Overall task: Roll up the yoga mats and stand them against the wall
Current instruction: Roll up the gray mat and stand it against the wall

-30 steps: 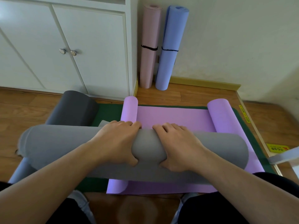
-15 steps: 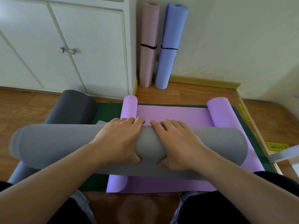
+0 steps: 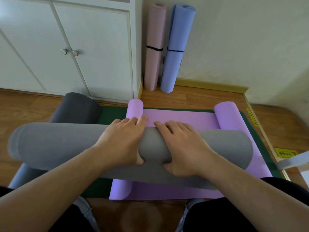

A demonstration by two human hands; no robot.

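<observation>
floor: wooden boards | green mat lies flat on it | pink roll and blue roll stand upright on it, leaning against the wall

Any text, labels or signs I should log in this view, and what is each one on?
No text here can be read.
Yellow floor sticker right of the green mat: red mark and dark characters, too blurred to read.
Two small yellow labels on the wooden floor strip: print too small to read.
Rolled mats, cabinet: no lettering visible.
</observation>
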